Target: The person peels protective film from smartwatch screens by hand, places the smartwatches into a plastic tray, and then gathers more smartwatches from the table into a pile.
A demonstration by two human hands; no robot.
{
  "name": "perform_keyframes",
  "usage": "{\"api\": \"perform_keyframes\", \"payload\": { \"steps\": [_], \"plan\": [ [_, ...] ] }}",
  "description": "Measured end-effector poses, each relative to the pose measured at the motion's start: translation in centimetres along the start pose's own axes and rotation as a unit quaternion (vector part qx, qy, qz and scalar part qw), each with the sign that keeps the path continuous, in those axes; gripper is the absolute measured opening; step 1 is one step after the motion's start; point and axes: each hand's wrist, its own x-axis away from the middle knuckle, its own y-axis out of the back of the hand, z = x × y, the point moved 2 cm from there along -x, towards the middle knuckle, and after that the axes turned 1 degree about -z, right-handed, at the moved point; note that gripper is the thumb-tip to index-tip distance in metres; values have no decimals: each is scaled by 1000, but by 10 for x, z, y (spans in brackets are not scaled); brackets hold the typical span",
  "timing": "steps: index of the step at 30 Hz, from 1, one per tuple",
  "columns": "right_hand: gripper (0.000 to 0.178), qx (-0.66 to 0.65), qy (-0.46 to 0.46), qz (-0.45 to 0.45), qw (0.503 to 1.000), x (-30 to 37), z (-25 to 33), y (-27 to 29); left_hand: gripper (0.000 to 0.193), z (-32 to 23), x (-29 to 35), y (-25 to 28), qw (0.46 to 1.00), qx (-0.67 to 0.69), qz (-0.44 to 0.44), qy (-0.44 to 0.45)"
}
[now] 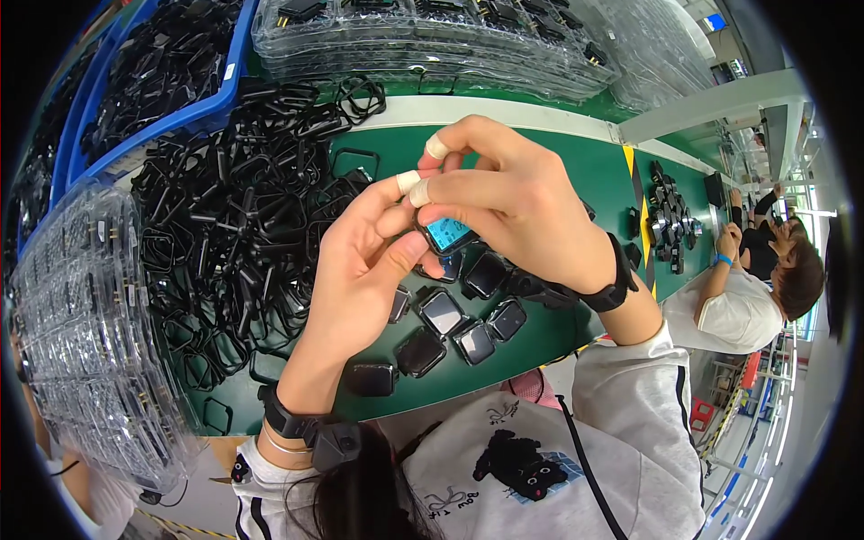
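Note:
Between both hands is a small square watch body (447, 234) with a lit blue screen and a dark rim. My left hand (360, 243) grips it from the left, thumb along its lower left edge. From above and the right, my right hand (517, 193) closes on its upper edge, thumb near the screen. Pale tape wraps several fingertips, and the two hands' fingertips meet. Below them on the green table lie several square watch bodies (441, 312) with dark or grey screens. Part of the held piece is hidden behind my fingers.
A heap of black square frames (252, 198) covers the table's left side. Blue bins (162, 135) of black parts stand far left. Clear plastic trays (90, 333) are stacked at left and back (432, 58). Right, past striped tape (637, 207), a co-worker (747, 288) sits by more watches (670, 220).

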Motion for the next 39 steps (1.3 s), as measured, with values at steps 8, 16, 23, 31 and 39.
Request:
{"api": "perform_keyframes", "payload": {
  "steps": [8, 16, 23, 31, 39],
  "plan": [
    [19, -63, 28, -22, 997, -2, -7, -9, 49, -5, 2, 6, 999, 43, 7, -12],
    [23, -374, -145, -6, 916, -11, -6, -25, 47, -18, 0, 12, 995, 36, -45, -80],
    [22, -402, -170, 23, 899, -35, -24, -21, 53, -62, 5, 42, 965, 0, -107, -238],
    [29, -50, -7, 206, 977, -11, 1, -61, 48, -68, 9, 54, 946, 40, -199, -254],
    [64, 29, 60, 131, 989, -15, -7, -79, 43, -59, 4, 45, 961, 34, -192, -196]
  ]
}}
